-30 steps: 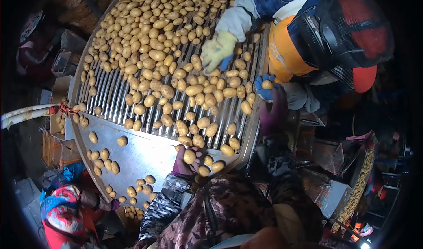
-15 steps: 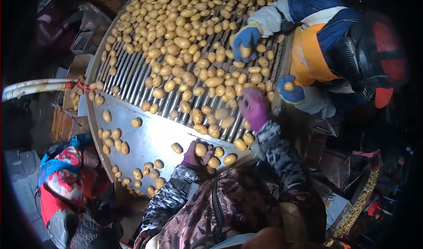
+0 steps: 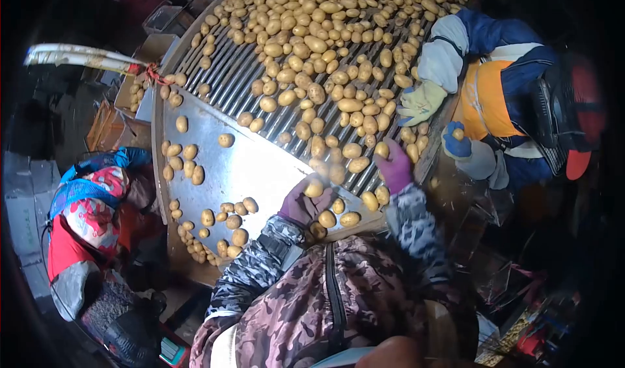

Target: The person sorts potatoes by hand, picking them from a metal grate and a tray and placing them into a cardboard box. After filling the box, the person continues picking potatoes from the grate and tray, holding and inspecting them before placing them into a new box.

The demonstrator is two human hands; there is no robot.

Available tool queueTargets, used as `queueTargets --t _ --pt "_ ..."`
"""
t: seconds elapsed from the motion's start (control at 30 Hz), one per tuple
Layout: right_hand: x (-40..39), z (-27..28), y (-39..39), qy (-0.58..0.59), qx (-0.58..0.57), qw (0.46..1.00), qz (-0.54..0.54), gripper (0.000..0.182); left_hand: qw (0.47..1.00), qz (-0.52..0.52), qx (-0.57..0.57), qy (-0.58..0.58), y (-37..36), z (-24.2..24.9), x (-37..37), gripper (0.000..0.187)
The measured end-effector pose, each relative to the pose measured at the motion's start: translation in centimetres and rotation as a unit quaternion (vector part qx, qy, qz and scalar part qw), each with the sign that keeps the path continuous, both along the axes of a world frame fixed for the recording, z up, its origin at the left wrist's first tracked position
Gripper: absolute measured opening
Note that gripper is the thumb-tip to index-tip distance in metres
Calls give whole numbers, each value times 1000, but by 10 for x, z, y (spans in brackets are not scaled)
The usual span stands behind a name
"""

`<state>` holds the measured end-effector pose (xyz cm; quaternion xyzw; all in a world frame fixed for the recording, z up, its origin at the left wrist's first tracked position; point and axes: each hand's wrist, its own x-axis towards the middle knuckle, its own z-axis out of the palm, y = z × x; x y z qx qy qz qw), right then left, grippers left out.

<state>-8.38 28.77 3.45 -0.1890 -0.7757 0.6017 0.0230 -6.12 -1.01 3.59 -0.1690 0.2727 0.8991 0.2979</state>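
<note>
My left hand (image 3: 302, 204), in a purple glove, is closed around a potato (image 3: 314, 188) over the smooth metal tray (image 3: 215, 117). Beside it, a few loose potatoes (image 3: 327, 219) lie near the tray's front edge. At the lower right end of the roller bars (image 3: 244, 85), my right hand (image 3: 396, 168), gloved the same way, has its thumb and fingers closed about another potato (image 3: 382, 149). Two more potatoes (image 3: 370, 201) rest just below that hand.
A heap of potatoes (image 3: 312, 16) covers the far rollers. On the right, a co-worker's gloved hand (image 3: 420, 103) reaches over the rollers; their other hand (image 3: 457, 140) holds a potato. Another person (image 3: 97, 205) is at lower left. A white curved pipe (image 3: 78, 54) juts in.
My right hand, blurred before, now has a potato at its fingers. My left hand keeps its potato. The co-worker's upper hand no longer holds one and is spread lower down. The view has shifted.
</note>
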Motion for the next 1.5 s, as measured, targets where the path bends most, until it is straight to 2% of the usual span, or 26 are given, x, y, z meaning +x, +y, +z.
queueTargets --t 0.07,0.1,0.13,0.2,0.23,0.33,0.4,0.47,0.5,0.53,0.6,0.63,0.73,0.77,0.83,0.87,0.93,1.03,1.1,1.13,1.2,1.27,1.33,1.4,1.47,1.5 --pt "26 10 -39 43 -81 995 -40 62 989 -13 90 -120 -3 -4 -1 46" --pt "40 23 -57 17 -38 999 2 57 979 -28 87 -184 -11 -17 1 48" --pt "50 36 -72 -5 6 999 43 53 978 -29 86 -187 -10 -16 4 48" --pt "62 42 -99 52 -93 991 78 41 981 -56 118 -143 -5 -3 4 51" --pt "60 49 -91 74 -4 995 61 29 986 -54 70 -141 -3 4 6 52" --pt "53 19 -69 38 58 997 -16 23 976 -31 115 -185 -10 -13 21 51" --pt "52 7 -68 76 105 992 6 21 973 -40 82 -212 -19 9 21 47" --pt "49 25 -81 -36 135 988 69 20 983 -87 47 -155 -28 17 23 44" --pt "40 47 -89 -55 171 978 109 26 979 -79 11 -185 -24 17 22 44" --pt "34 41 -96 -54 171 977 111 26 980 -77 12 -185 -25 19 22 44" --pt "26 17 -104 122 375 898 195 33 978 -115 -176 2 -28 28 19 48" --pt "27 6 -104 77 422 871 240 41 984 -77 -30 -155 -30 13 17 51" --pt "14 1 -97 92 456 852 239 36 977 -65 12 -201 -34 0 15 48" --pt "13 2 -96 117 453 851 238 36 977 -65 11 -205 -33 5 17 48" --pt "14 5 -96 99 445 857 243 37 983 -93 -151 -52 -31 14 15 45" --pt "15 4 -96 82 438 861 245 38 982 -95 -153 -52 -30 13 13 45" --pt "17 -6 -100 98 453 858 219 37 979 -58 -44 -190 -28 11 10 45" --pt "18 -11 -99 82 479 848 213 42 976 -65 -28 -205 -27 5 12 45" --pt "22 -11 -90 151 367 905 155 34 977 -69 -34 -197 -28 -8 17 45" --pt "25 -11 -87 153 368 905 150 34 978 -69 -38 -192 -29 -15 19 46" --pt "33 -8 -78 89 91 992 4 33 981 -88 -47 -168 -27 -1 13 47" --pt "37 -4 -63 144 144 979 -8 34 976 -102 -87 -172 -21 15 8 45" --pt "44 0 -57 146 289 946 22 34 969 -88 -83 -216 -15 17 7 45" --pt "49 11 -71 126 297 944 62 37 960 -71 -78 -259 -17 10 10 44" --pt "45 15 -97 147 279 940 133 44 970 -86 -60 -219 -22 -9 16 48" --pt "40 7 -102 103 312 930 166 43 975 -92 -19 -203 -20 -4 16 48"
